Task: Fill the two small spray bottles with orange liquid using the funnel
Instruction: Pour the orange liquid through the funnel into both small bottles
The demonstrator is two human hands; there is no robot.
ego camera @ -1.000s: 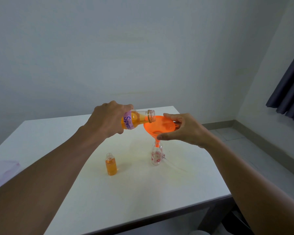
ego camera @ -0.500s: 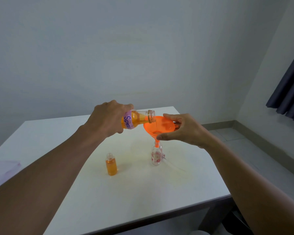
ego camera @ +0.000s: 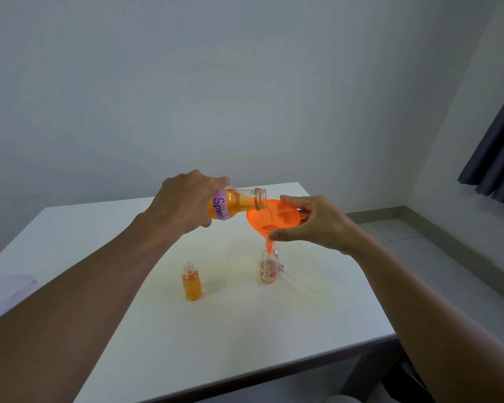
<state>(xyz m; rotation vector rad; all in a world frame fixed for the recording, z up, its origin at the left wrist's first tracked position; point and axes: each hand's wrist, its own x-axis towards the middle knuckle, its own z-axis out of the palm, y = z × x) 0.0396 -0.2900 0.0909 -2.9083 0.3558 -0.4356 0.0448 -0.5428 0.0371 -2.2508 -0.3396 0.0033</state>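
My left hand [ego camera: 186, 200] grips a clear bottle with a purple label [ego camera: 235, 203], tipped on its side with its open mouth over the orange funnel [ego camera: 274, 218]. A thin stream of orange liquid runs into the funnel. My right hand [ego camera: 317, 221] holds the funnel by its rim. The funnel's spout sits in the neck of a small flowered bottle [ego camera: 269, 267], which has a little orange liquid at its bottom. A second small bottle [ego camera: 192, 282], uncapped and nearly full of orange liquid, stands to the left on the white table [ego camera: 245, 330].
A thin clear tube with a spray part [ego camera: 291, 279] lies on the table just right of the flowered bottle. A pale cloth or sheet [ego camera: 3, 289] lies at the left edge. The table's front edge is close to me; a dark curtain [ego camera: 497, 158] hangs at the right.
The large bottle has tipped slightly further and liquid is pouring into the funnel. Both hands stay in nearly the same place.
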